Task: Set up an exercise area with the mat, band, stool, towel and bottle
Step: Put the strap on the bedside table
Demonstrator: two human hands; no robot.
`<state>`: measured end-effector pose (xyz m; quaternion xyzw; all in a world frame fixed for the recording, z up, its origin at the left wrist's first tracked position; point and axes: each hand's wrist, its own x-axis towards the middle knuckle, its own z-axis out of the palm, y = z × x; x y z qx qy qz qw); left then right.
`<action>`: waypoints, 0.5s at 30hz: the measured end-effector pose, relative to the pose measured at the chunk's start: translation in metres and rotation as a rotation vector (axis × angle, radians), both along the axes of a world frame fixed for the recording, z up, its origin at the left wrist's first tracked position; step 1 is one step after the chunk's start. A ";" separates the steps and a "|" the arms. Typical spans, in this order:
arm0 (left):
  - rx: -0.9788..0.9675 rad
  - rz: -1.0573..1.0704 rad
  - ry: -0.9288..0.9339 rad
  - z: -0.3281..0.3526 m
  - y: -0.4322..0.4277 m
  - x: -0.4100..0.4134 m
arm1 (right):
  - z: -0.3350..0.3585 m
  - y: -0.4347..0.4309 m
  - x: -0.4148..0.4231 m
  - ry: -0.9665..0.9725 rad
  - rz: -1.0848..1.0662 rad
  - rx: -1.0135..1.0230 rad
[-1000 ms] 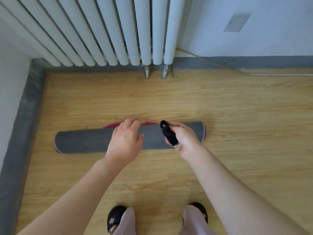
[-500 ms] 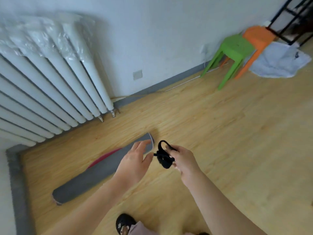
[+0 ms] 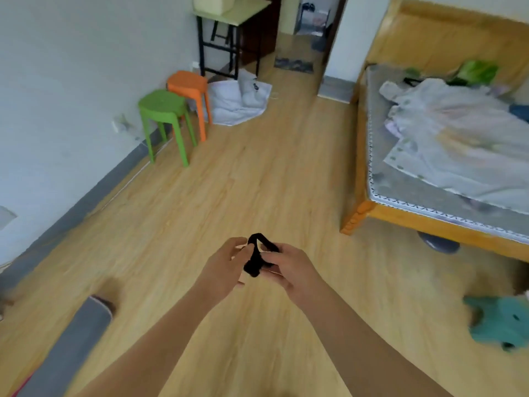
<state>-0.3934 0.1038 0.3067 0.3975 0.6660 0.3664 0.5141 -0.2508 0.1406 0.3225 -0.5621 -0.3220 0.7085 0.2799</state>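
Observation:
A black strap (image 3: 255, 257) is bunched between both hands in front of me, with a loop sticking up at its top. My left hand (image 3: 224, 265) pinches its left side and my right hand (image 3: 289, 266) grips its right side. The rolled grey mat (image 3: 68, 343) lies on the wooden floor at the lower left, apart from both hands. A green stool (image 3: 164, 110) and an orange stool (image 3: 190, 84) stand by the left wall. No bottle shows.
A white cloth heap (image 3: 240, 100) lies behind the stools under a black-framed table (image 3: 229, 27). A wooden bed (image 3: 429, 173) with bedding fills the right. A teal fabric item (image 3: 499, 322) lies on the floor at lower right. A doorway opens at the back.
My view swung from the radiator corner to the room. My left hand left the rolled mat and joined the right hand on the black strap.

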 end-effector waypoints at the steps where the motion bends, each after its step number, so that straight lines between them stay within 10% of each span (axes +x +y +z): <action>1: 0.000 -0.038 -0.007 0.006 0.010 0.027 | 0.005 0.004 0.028 0.002 -0.040 0.009; 15: 0.166 -0.629 0.190 0.050 0.111 0.379 | 0.032 0.005 0.378 0.011 -0.737 0.049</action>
